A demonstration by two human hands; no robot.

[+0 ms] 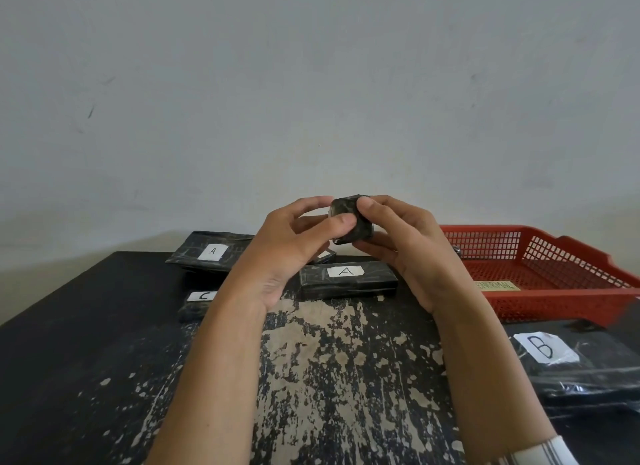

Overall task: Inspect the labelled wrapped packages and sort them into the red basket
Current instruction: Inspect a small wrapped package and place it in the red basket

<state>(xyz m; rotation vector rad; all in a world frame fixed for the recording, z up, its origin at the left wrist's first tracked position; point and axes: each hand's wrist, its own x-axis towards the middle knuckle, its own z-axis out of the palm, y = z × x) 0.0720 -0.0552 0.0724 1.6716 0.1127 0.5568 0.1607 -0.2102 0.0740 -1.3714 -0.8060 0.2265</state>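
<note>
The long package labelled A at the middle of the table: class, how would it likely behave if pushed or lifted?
The package labelled A lies flat and box-shaped, so it would probably slide, not roll. Its straight edges suggest it stays stiff when lifted. The glossy black wrap may be somewhat slippery.

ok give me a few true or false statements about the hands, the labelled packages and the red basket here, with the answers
1. Both hands hold one small dark wrapped package above the table. True: the left hand and right hand grip it from either side.
2. The package labelled B lies inside the red basket. False: it lies on the table, in front of the basket.
3. Two packages labelled A are in view. True: one at the far left and one near the middle.
4. The package labelled C is stacked on an A package. False: it lies on the table, apart from both.
5. The basket is blue. False: it is red.
</note>
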